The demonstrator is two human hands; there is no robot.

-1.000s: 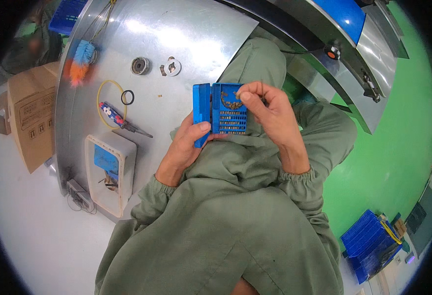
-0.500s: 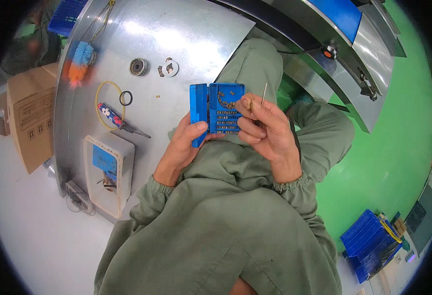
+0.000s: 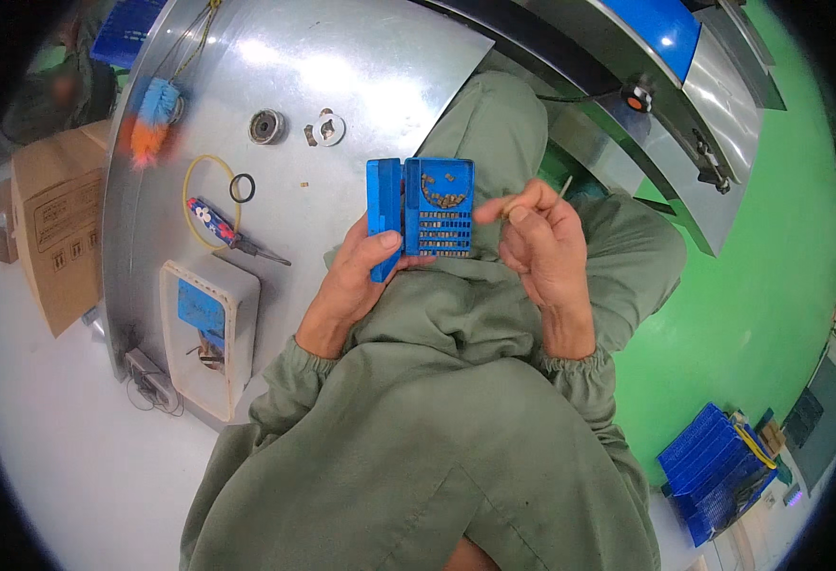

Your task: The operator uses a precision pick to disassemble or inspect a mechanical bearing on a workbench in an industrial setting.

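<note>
My left hand point(image 3: 356, 271) grips an open blue plastic case point(image 3: 385, 205) above my lap, thumb on its lid side. Rows of small brownish metal pieces point(image 3: 444, 228) fill slots in the case's lower part, and several loose pieces point(image 3: 444, 200) lie in the compartment above them. To the right of the case and apart from it, my right hand point(image 3: 546, 243) is closed, with a thin metal rod point(image 3: 567, 186) sticking up from its fingers. Thumb and index fingertip are pinched together; a tiny brownish piece seems to be between them, too small to make out.
On the metal table lie a dark ring-shaped part point(image 3: 266, 127), a white round part point(image 3: 329, 129), a yellow loop point(image 3: 194, 186), a black ring point(image 3: 243, 187) and a flower-patterned handled tool point(image 3: 210, 221). A white bin point(image 3: 245, 328) stands nearer, beside a cardboard box point(image 3: 61, 224).
My right hand has drawn away from the case to the right, and the rod in it has tilted. The loose pieces show more fully. My left hand and the case stay nearly still.
</note>
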